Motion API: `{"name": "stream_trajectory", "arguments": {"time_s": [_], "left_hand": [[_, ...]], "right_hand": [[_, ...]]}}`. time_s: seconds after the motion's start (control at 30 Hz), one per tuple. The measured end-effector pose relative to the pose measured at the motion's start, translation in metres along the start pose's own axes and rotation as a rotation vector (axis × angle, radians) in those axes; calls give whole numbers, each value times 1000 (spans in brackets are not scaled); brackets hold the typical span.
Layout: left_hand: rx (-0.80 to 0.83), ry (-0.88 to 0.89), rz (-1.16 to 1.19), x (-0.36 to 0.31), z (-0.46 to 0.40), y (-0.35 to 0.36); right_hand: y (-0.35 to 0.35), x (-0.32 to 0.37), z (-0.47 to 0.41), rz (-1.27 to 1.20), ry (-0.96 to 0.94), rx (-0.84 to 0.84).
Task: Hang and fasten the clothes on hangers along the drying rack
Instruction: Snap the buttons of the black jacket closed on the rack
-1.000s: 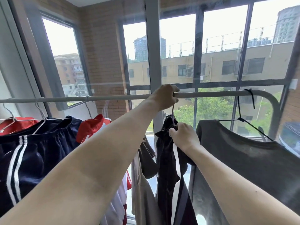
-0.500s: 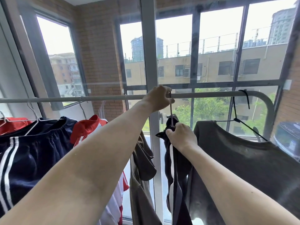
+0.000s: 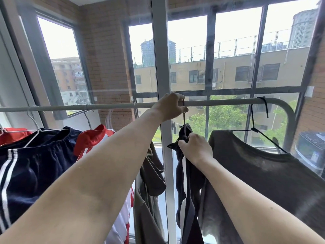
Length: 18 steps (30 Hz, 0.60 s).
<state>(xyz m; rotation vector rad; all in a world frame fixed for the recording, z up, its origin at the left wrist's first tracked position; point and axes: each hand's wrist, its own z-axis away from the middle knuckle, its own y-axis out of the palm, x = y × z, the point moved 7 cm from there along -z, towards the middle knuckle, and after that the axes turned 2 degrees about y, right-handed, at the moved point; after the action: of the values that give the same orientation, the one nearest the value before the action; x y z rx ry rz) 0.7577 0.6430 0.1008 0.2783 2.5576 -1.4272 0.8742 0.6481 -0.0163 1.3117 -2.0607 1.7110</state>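
Note:
A grey rack bar (image 3: 219,102) runs across at chest height. My left hand (image 3: 169,107) is up at the bar, fingers curled round the hook of a dark hanger (image 3: 184,120) where it meets the bar. Below it, my right hand (image 3: 196,148) grips the hanger's neck together with the top of a black garment with white stripes (image 3: 187,187), which hangs straight down. To the right, a dark grey T-shirt (image 3: 260,173) hangs on a black hanger (image 3: 255,127).
Left of my arms hang an olive garment (image 3: 149,191), a red and white top (image 3: 95,138) and navy striped shorts (image 3: 35,164) on white wire hangers. The bar curves down at the right end (image 3: 290,117). Large windows stand close behind the rack.
The hanger hook has come up against the bar under my left hand. My right hand stays on the hanger neck and the view has shifted slightly left.

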Motion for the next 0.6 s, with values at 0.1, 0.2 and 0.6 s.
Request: {"name": "stream_trajectory", "arguments": {"time_s": [0.1, 0.2, 0.6], "left_hand": [[6, -13, -2, 0, 1, 0], [16, -24, -10, 1, 2, 0], [30, -15, -36, -1, 7, -1]], "right_hand": [[0, 1, 0, 11, -4, -3], [0, 1, 0, 21, 3, 1], [-38, 2, -13, 130, -158, -270]]}}
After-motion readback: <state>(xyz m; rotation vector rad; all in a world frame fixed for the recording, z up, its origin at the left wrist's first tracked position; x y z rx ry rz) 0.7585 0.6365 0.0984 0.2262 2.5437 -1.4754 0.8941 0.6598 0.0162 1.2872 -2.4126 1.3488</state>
